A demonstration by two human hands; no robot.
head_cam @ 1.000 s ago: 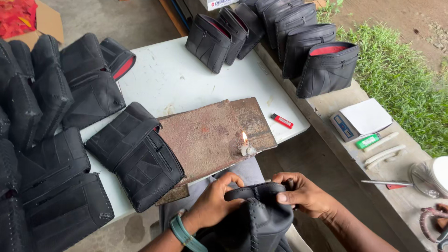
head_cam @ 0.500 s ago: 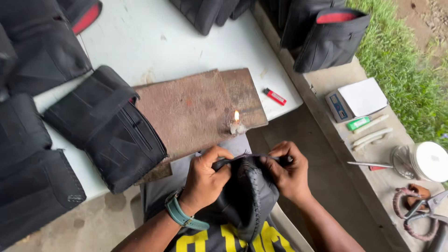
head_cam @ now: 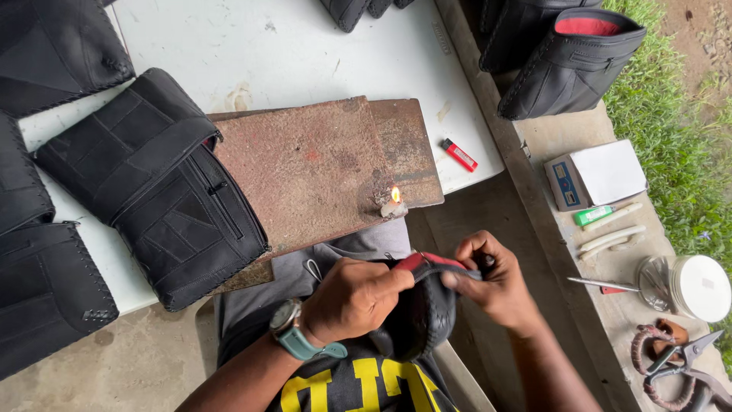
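My left hand and my right hand both grip a black bag with red lining, held over my lap near the table's front edge. The left hand clasps the bag's side; the right pinches its top edge and zipper. A small lit candle burns just above my hands on a rusty metal plate. A red lighter lies to the right of the plate on the white table.
Finished black bags lie at the left and stand at the top right. On the concrete ledge to the right are a small box, a green tube, white sticks, a round lid and scissors.
The view has dropped closer to my hands. The bag has been turned so its red lining shows at the top edge, and both hands have shifted their grip on it.
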